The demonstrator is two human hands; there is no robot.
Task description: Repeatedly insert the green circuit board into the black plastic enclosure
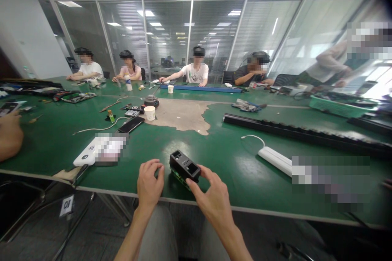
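A small black box-shaped device (184, 164) with a green circuit board along its underside sits near the front edge of the green table (232, 159). My right hand (212, 191) grips its near right corner with thumb and fingers. My left hand (150, 182) rests on the table just left of the device, fingers curled, its fingertips close to the device's left end; whether they touch it is unclear.
A white power strip (275, 159) lies to the right, a long black rail (306, 133) behind it. A white gadget (87, 155), a black phone (131, 124) and a paper cup (150, 112) lie to the left. Several people sit along the far side; another person's hand (10, 135) is at the left edge.
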